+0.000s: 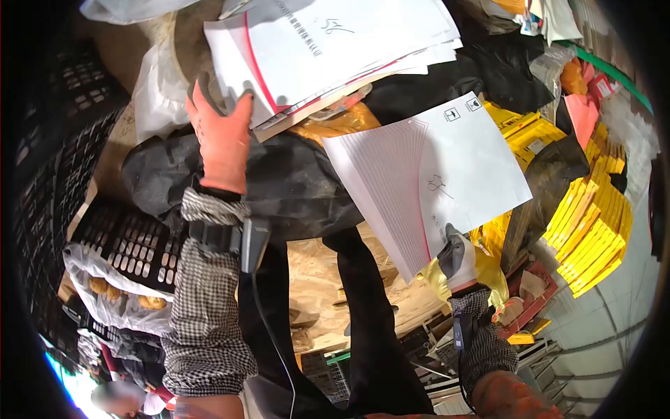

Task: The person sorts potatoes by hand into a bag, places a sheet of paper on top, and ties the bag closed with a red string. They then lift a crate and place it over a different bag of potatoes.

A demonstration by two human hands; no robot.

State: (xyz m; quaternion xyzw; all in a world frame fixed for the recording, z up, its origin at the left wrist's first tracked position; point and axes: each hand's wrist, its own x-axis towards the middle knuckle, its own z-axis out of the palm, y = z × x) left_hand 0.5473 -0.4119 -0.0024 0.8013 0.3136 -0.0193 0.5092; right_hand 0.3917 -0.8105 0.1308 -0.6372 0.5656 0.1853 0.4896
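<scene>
My left hand [220, 136], in an orange-red glove, is at the near left corner of a pile of printed white sheets [342, 42]. Its fingers are spread apart, with one fingertip right at the pile's edge. My right hand [457, 257], in a grey and white glove, grips the lower edge of a second stack of white sheets [474, 160]. That stack is fanned out, so many thin pink-lined edges show on its left side. Handwriting and small printed box symbols mark its top sheet. Black plastic [300, 181] lies beneath and between the two piles.
Bundles of yellow packets [593, 223] lie at the right. Black plastic crates [132, 241] stand at the left, by a white bag [125, 300] with round brown items. Below are my legs and a wooden board [314, 279]. Another person [118, 399] is at the lower left.
</scene>
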